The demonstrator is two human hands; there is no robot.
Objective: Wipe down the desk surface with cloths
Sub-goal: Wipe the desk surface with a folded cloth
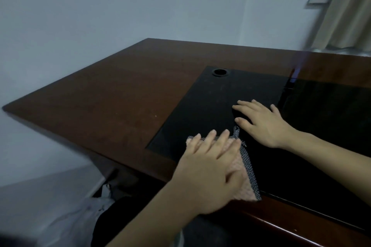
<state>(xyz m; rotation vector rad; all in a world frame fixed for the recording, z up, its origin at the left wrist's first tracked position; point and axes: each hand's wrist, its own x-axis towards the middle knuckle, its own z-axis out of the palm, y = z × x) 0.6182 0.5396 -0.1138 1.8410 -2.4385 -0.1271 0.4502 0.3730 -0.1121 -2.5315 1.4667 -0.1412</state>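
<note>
A brown wooden desk [112, 94] has a black inlaid panel [210, 98] in its middle. A pink cloth [244, 181] with a grey checked border lies on the panel's near left corner. My left hand [208, 170] lies flat on this cloth with straight, spread fingers. My right hand [261, 122] presses flat on the black panel just beyond it, fingers straight. Something dark may lie under the right hand; I cannot tell it from the panel.
A round cable hole [220, 72] sits at the panel's far left corner. A pale wall stands behind and left of the desk. A curtain [345, 10] hangs at the far right. A white plastic bag [84, 212] lies below the desk's near edge.
</note>
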